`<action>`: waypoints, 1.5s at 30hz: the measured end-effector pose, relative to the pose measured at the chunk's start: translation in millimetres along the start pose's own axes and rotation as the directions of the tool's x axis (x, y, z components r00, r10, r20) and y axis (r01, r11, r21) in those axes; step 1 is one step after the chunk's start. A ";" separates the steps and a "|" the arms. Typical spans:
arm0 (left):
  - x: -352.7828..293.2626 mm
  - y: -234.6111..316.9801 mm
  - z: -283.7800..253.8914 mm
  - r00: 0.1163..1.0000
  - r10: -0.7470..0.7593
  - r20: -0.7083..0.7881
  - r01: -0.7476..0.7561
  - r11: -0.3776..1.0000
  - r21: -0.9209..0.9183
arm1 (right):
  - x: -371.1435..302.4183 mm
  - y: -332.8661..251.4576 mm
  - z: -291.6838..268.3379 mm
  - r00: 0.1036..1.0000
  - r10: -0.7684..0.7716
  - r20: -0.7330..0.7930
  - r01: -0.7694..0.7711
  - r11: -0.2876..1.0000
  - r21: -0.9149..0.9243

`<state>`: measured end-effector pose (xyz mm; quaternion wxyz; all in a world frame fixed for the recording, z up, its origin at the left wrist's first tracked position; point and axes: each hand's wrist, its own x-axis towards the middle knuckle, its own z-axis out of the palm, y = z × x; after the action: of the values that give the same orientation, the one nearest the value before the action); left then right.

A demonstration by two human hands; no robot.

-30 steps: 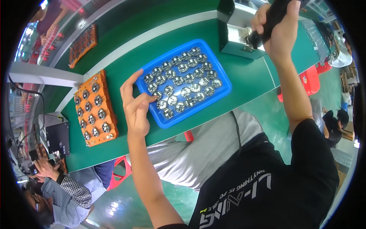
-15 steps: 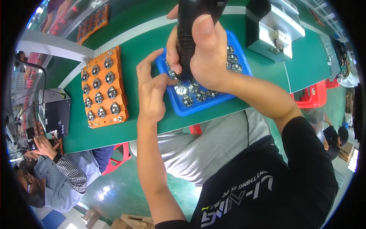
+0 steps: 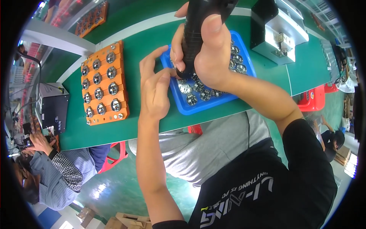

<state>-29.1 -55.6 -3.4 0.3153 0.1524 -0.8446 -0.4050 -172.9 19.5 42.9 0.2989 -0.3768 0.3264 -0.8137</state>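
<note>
The right hand (image 3: 211, 53), near a metal-cased machine (image 3: 271, 36) a second earlier, had swung a black handheld tool (image 3: 195, 38) over the blue tray (image 3: 184, 108), its fingers clamped around the grip. That put the tool's tip at the round metallic parts (image 3: 191, 99) lying in the tray. The left hand (image 3: 154, 86) stayed at the tray's left edge, fingers apart, one fingertip beside the tip; whether it pressed a part, I couldn't tell.
</note>
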 end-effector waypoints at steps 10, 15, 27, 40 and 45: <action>0.5 1.4 -0.4 0.999 0.035 -0.025 -0.036 0.999 -0.021 | -3.8 7.3 1.0 0.997 -0.067 0.041 0.067 0.998 0.009; 2.0 2.3 0.3 0.999 0.045 -0.027 -0.045 0.999 0.011 | -4.3 9.7 1.1 0.993 -0.110 0.044 0.108 0.993 0.051; -4.8 3.7 2.0 0.999 -0.030 -0.032 0.029 0.999 -0.031 | -7.5 -0.1 10.3 0.978 -0.026 0.208 0.052 0.991 -0.120; -1.5 1.6 -4.3 0.999 0.011 -0.030 -0.012 0.999 -0.030 | 1.4 -67.5 21.8 0.948 -0.016 -0.319 0.043 0.996 0.075; 10.6 7.1 3.0 0.997 -0.015 -0.074 -0.001 0.975 -0.223 | -22.1 -142.9 -94.3 0.977 -0.181 -0.113 0.129 0.924 -0.361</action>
<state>-39.1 -54.8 5.0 0.3604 0.1340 -0.7808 -0.4924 -271.6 151.5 94.4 0.1371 -0.3890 0.4563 -0.7884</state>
